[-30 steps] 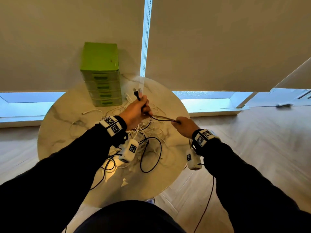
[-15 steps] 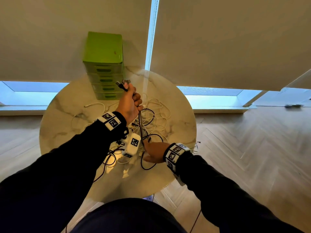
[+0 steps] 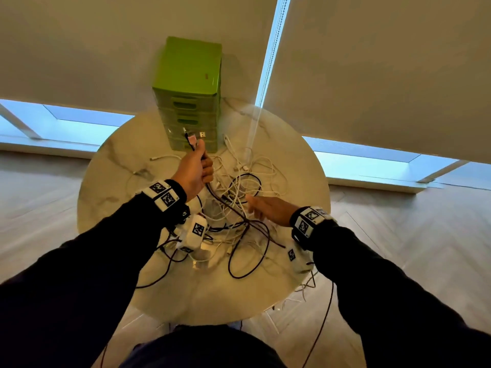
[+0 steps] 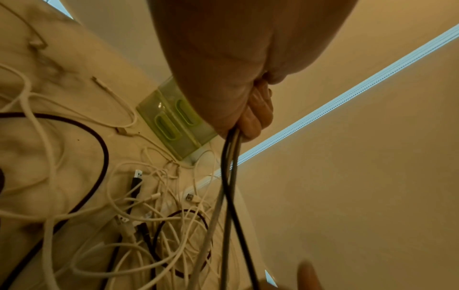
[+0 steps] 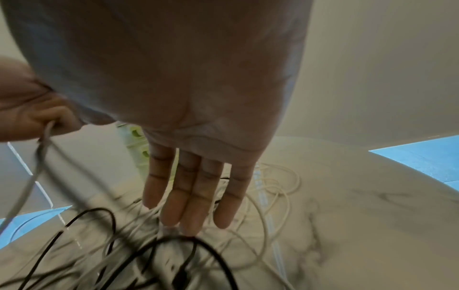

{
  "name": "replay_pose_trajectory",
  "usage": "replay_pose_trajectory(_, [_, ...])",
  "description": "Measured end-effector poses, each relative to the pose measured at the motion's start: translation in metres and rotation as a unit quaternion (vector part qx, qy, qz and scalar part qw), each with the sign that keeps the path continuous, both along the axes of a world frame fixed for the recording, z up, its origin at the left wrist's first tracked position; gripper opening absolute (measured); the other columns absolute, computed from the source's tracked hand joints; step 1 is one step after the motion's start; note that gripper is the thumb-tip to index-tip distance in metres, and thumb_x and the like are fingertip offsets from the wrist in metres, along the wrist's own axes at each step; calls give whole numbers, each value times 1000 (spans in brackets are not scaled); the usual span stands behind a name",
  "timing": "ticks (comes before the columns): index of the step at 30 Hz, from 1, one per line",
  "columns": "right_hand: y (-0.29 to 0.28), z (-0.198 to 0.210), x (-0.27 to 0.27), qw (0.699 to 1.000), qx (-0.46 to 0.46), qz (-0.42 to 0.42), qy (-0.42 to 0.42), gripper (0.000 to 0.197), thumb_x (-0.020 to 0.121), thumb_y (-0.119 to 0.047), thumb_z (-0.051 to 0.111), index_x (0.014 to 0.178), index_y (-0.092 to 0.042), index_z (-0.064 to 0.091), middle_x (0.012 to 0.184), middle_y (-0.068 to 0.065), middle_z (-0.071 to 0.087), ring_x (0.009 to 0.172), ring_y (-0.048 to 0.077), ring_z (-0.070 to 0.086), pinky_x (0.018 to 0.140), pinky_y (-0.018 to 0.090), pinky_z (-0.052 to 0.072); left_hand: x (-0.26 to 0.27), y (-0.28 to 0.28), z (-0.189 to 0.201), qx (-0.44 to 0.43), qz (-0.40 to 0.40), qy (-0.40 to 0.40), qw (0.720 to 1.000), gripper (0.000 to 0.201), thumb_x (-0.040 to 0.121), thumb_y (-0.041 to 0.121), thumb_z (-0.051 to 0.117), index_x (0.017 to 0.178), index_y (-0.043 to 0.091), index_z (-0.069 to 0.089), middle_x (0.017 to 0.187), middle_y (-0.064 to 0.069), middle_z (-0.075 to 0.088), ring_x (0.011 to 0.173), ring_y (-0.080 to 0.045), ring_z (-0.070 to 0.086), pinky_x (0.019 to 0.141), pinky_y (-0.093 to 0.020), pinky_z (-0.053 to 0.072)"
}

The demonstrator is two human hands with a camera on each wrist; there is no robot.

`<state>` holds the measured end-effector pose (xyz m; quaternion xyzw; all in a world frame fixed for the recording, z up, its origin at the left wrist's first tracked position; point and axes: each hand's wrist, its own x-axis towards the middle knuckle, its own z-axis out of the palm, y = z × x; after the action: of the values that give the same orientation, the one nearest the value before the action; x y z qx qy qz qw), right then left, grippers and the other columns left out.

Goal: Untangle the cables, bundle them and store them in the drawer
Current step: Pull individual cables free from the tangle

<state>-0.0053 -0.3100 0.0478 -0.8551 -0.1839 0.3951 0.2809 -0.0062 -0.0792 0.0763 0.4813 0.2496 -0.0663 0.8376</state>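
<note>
A tangle of white and black cables [image 3: 239, 205] lies on the round marble table [image 3: 111, 187]. My left hand [image 3: 198, 168] is raised in front of the green drawer unit [image 3: 188, 96] and grips two dark cables [image 4: 228, 176] near their plug ends [image 3: 191, 138]; the strands hang from my fist down into the pile. My right hand [image 3: 265, 207] hovers over the tangle with fingers [image 5: 191, 196] straight and together, holding nothing. All the drawers look closed.
The table stands against a wall with roller blinds and low windows [image 3: 79, 120]. A bead cord [image 3: 271, 57] hangs behind the drawer unit. Loose white cable ends [image 3: 159, 158] lie left of the unit. Wood floor [image 3: 398, 248] surrounds the table.
My left hand has lifted the dark cables higher toward the drawer unit. My right hand let go of the cable, dropped to the near side of the pile, then rose over the tangle, open.
</note>
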Motion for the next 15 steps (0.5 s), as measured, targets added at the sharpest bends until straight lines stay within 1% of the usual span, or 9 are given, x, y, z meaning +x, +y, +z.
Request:
replay_pose_trajectory(1, [1,-4,14,1000,-6,10,-17,51,102,-57,28,104,-18,61,90,-6,61,88,17,57,93,38,44,3,-3,-5,13,-8,1,1000,41,107,47,34,73,24,32,53,10,22,44,-7,17,47,-25,12])
replay_pose_trajectory(2, [3,-7,27,998,-24,32,-47,43,104,-50,34,98,-15,59,86,-3,59,83,19,55,87,38,44,4,-6,-8,26,-19,2,999,40,107,47,33,74,24,32,53,10,22,44,-7,17,47,-24,12])
replay_pose_trajectory(4, [11,-17,56,988,-65,79,-114,31,104,-34,45,93,-7,56,88,8,57,83,27,53,81,41,42,9,-13,-16,49,-41,6,998,41,108,45,32,73,24,32,54,11,23,45,-7,18,45,-23,14])
replay_pose_trajectory(6, [20,-30,85,981,-90,89,-148,24,102,-24,47,93,-4,58,95,17,59,90,32,56,80,41,42,15,-18,-24,72,-60,9,996,41,108,45,30,73,25,31,56,10,23,46,-7,18,46,-23,15])
replay_pose_trajectory(7, [25,-36,99,977,-101,85,-168,23,101,-23,46,98,-4,58,102,19,59,97,35,57,82,41,42,17,-19,-28,84,-67,8,994,41,108,46,30,73,25,30,57,9,23,47,-8,18,46,-24,16])
replay_pose_trajectory(9, [32,-43,127,961,-148,63,-224,26,100,-24,45,116,-6,56,119,18,54,110,38,54,89,43,43,25,-21,-39,100,-75,5,992,40,108,47,30,74,27,29,58,10,23,50,-9,18,48,-25,16])
replay_pose_trajectory(12, [34,-55,160,949,-188,-3,-254,43,100,-26,45,139,-10,45,140,16,46,126,39,47,100,47,41,33,-21,-54,103,-81,8,991,39,107,47,30,74,27,28,59,11,24,52,-9,18,49,-25,17])
replay_pose_trajectory(13, [33,-61,170,949,-201,-6,-245,44,101,-29,41,142,-11,43,143,16,47,127,38,47,102,46,39,35,-21,-60,102,-76,11,992,39,107,47,31,75,27,28,59,11,25,52,-9,19,49,-25,17])
replay_pose_trajectory(15, [29,-69,179,943,-233,11,-236,40,103,-31,35,138,-13,46,138,15,53,124,37,51,100,43,38,36,-20,-66,101,-70,16,992,37,107,47,32,76,27,29,60,11,25,53,-9,19,50,-26,17])
